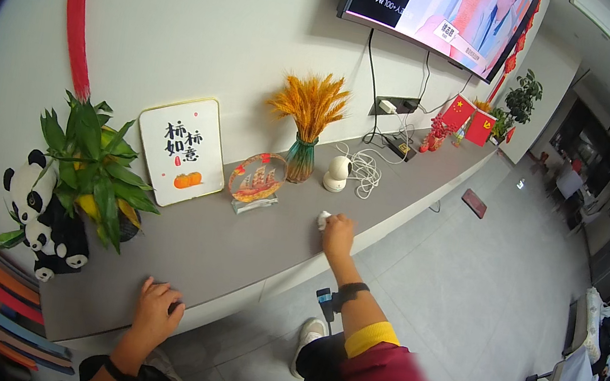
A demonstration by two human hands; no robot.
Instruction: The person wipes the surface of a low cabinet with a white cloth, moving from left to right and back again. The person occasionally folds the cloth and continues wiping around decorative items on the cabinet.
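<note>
My right hand point(338, 235) is closed on a crumpled white cloth or tissue point(323, 220) at the front part of the long grey cabinet top point(203, 252). Just behind it stands a white indoor camera point(337, 174) beside a coiled white cable point(365, 170). My left hand point(157, 305) rests at the cabinet's front edge, nearer the left end, with its fingers apart; a small dark thing shows by its fingers, too unclear to name. Between the hands and the wall stand a round ship ornament point(257, 181) on a clear base and a framed picture point(181, 153) with writing and persimmons.
Panda plush toys point(59, 232) and a leafy plant point(100, 167) stand at the left end. Dried wheat stalks fill a green glass vase point(301, 158). Farther right are a black box point(401, 148) with cables and small red flags point(480, 127). A television point(446, 17) hangs above.
</note>
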